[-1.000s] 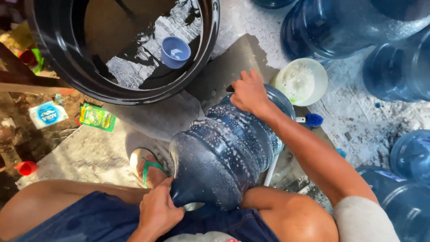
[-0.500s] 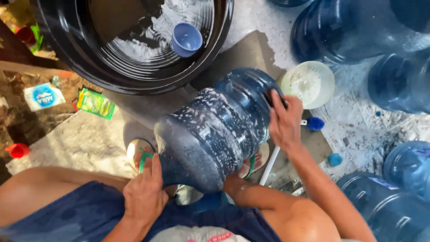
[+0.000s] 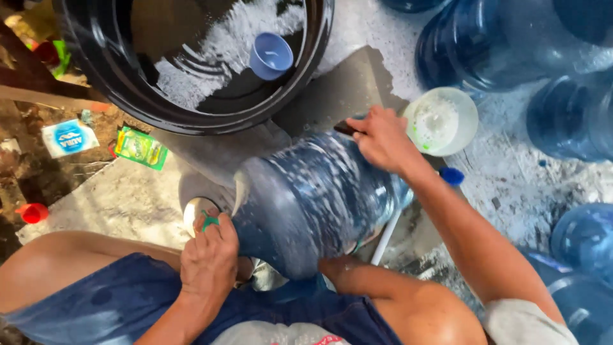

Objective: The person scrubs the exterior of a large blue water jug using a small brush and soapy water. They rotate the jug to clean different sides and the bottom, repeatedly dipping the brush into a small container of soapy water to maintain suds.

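Both hands grip soapy blue water jug (image 3: 319, 201); black tub (image 3: 191, 64) holds blue cup (image 3: 271, 56).

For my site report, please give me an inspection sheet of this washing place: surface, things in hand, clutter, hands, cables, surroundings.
Surface: wet grey ground, white foam patches.
Job's things: big blue water jug lying on its side, soapy.
Clutter: small white bowl with foam; blue cap; green sachet; red cap.
Hands: left hand at the jug's lower end; right hand on its upper end.
Cables: nothing seen.
Surroundings: black tub with a blue cup; more blue jugs.
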